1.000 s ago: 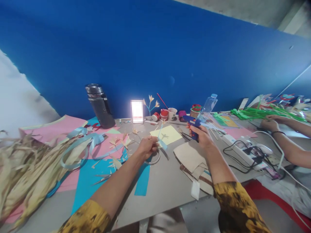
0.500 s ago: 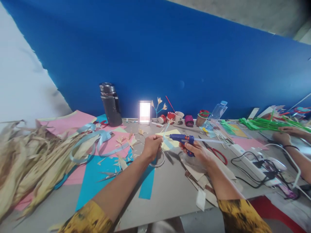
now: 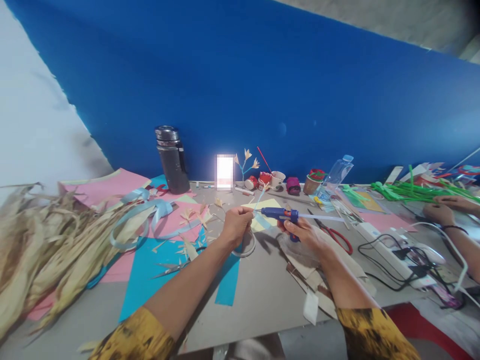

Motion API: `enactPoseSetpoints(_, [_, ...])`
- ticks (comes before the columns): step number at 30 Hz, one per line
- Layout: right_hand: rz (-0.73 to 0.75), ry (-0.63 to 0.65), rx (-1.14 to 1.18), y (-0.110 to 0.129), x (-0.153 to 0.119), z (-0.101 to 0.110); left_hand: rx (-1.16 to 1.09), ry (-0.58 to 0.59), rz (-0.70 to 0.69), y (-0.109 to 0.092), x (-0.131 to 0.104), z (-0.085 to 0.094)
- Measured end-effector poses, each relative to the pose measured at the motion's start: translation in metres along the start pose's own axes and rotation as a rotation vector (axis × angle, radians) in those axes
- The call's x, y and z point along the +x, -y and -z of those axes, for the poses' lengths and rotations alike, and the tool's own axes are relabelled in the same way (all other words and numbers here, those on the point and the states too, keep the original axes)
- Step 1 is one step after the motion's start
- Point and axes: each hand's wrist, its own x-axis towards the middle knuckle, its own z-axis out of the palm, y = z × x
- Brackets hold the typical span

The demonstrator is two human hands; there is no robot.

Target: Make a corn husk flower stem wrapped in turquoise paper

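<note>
My left hand [image 3: 237,226] is closed in a pinch round the lower part of a thin, light-blue-wrapped flower stem [image 3: 259,198]. A small straw-coloured flower tops the stem. In my right hand [image 3: 304,234] is a blue glue gun [image 3: 280,214], a clear glue stick [image 3: 322,217] poking from its back end. Its nozzle points left, close to the stem by my left fingertips; whether it touches cannot be made out. A pale ring [image 3: 245,254] lies just below my left hand. Behind the stem is a yellow paper sheet [image 3: 275,205].
Dried corn husks [image 3: 56,250] and blue ribbon [image 3: 129,245] lie left, near scissors [image 3: 168,270] on blue paper [image 3: 137,280]. A black flask [image 3: 172,165] stands behind. Right are red-handled pliers [image 3: 339,237], a power strip [image 3: 390,260] with cables, and another person's hands [image 3: 438,212] by green stems [image 3: 412,192].
The glue gun tilts slightly differently, its nozzle still beside the stem. Both hands keep their hold with little movement. The whole view has shifted slightly.
</note>
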Motion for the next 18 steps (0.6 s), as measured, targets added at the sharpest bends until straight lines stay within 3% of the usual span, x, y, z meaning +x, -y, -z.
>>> enactPoseSetpoints(9, [-0.009,0.009,-0.03,0.011,-0.003,-0.002,-0.004,-0.022,0.005,0.0,0.0,0.0])
enactPoseSetpoints(18, [0.047,0.013,-0.039,0.005,-0.001,-0.003,0.013,-0.035,0.005,-0.001,-0.001,0.0])
